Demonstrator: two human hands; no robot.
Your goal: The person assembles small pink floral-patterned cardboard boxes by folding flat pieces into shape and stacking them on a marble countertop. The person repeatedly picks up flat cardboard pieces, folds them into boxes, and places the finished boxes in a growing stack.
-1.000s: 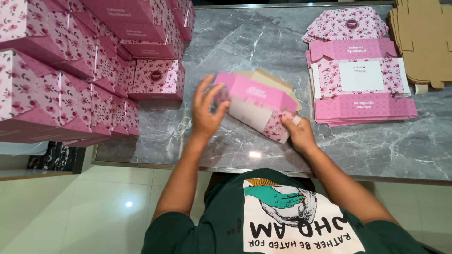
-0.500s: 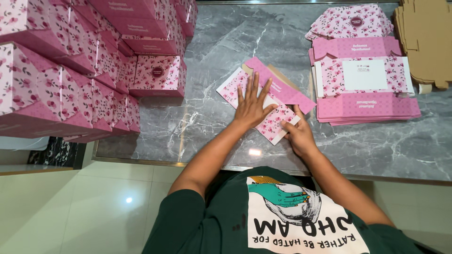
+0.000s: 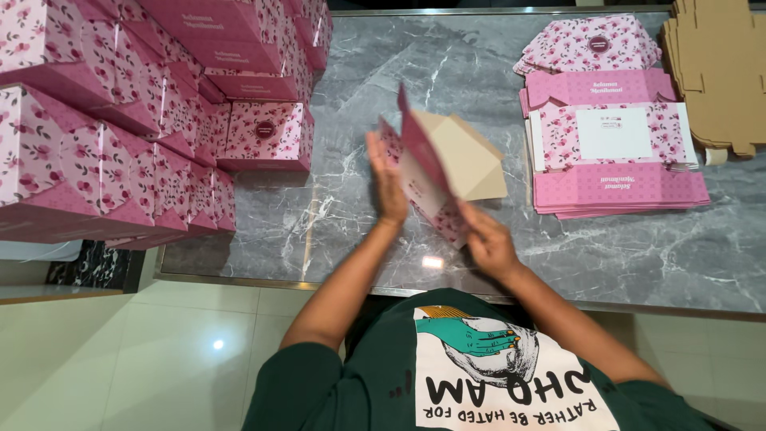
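Observation:
A flat pink floral cardboard box blank with a plain tan inner side stands tilted on edge above the grey marble table. My left hand presses flat against its pink left face, fingers pointing up. Gripping its lower near corner is my right hand. The tan inner panel faces right and away from me.
A stack of flat pink box blanks lies at the right of the table. Plain brown cardboard blanks sit at the far right corner. Several assembled pink floral boxes are piled along the left side.
The blank lay flat on the table under my left palm half a second ago. Now both hands have lifted it up on edge, with its tan inside showing.

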